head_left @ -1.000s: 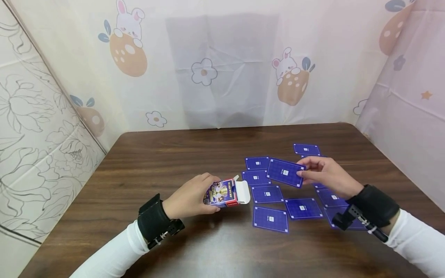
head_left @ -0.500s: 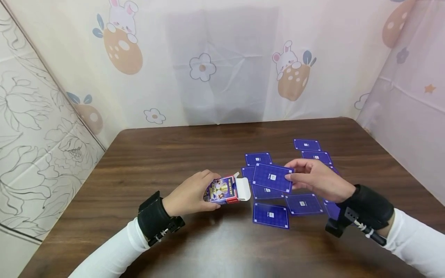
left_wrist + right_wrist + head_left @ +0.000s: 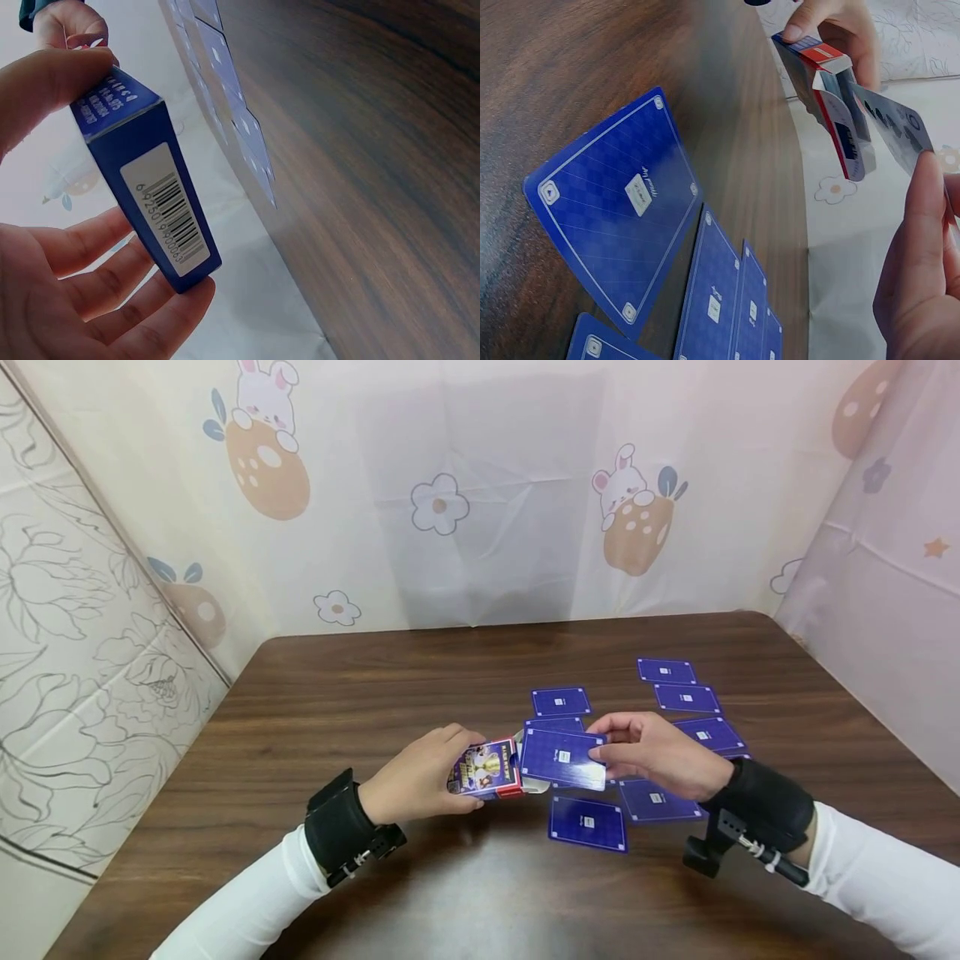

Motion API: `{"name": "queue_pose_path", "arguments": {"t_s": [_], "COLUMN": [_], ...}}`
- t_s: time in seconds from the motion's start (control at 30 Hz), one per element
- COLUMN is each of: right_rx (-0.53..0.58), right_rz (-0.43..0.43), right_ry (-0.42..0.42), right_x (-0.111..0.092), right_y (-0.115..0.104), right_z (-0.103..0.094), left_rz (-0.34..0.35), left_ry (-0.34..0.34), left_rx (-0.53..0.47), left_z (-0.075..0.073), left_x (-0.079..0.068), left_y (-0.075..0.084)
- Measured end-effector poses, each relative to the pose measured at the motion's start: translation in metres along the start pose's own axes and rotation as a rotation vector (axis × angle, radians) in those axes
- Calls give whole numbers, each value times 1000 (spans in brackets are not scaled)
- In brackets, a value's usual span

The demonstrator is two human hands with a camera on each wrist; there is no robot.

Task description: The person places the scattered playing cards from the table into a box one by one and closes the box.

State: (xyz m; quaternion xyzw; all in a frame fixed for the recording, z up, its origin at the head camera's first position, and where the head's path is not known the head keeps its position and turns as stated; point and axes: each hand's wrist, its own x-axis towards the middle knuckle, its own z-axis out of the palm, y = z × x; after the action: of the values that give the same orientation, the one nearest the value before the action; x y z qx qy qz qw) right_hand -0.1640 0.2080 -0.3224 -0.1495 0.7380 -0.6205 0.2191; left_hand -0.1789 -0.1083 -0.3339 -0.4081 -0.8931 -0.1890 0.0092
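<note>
My left hand (image 3: 423, 775) grips a small blue and red card box (image 3: 486, 768) between thumb and fingers. A barcode label (image 3: 167, 210) shows on the box's end in the left wrist view. The box's flap end faces right, and its flap (image 3: 847, 131) hangs out in the right wrist view. With thumb and fingers my right hand (image 3: 656, 756) pinches the right edge of a blue-backed playing card (image 3: 564, 757). The card's far edge is right at the box's opening. Its white face with black pips (image 3: 892, 124) shows in the right wrist view.
Several blue-backed cards lie face down on the brown wooden table (image 3: 337, 693). One is a near card (image 3: 587, 823), another a far-right card (image 3: 666, 671). A patterned cloth (image 3: 480, 485) hangs behind the table.
My right hand has carried the playing card leftward over the table cards to the box's opening. The left hand still holds the box in nearly the same place.
</note>
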Motion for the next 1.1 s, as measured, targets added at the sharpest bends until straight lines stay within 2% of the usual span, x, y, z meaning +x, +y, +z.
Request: {"name": "queue_pose_path", "arguments": {"t_s": [0.5, 0.9, 1.1], "right_rx": [49, 95, 101], "right_rz": [46, 94, 107], "right_ry": [-84, -75, -44], "right_x": [5, 12, 18], "right_y": [10, 13, 13], "right_z": [5, 9, 12], "left_rz": [3, 25, 38], "left_ry": [-14, -14, -12], "left_rx": [6, 17, 14], "left_z": [3, 6, 5], "left_x": [2, 2, 2], "left_y": [6, 8, 9]}}
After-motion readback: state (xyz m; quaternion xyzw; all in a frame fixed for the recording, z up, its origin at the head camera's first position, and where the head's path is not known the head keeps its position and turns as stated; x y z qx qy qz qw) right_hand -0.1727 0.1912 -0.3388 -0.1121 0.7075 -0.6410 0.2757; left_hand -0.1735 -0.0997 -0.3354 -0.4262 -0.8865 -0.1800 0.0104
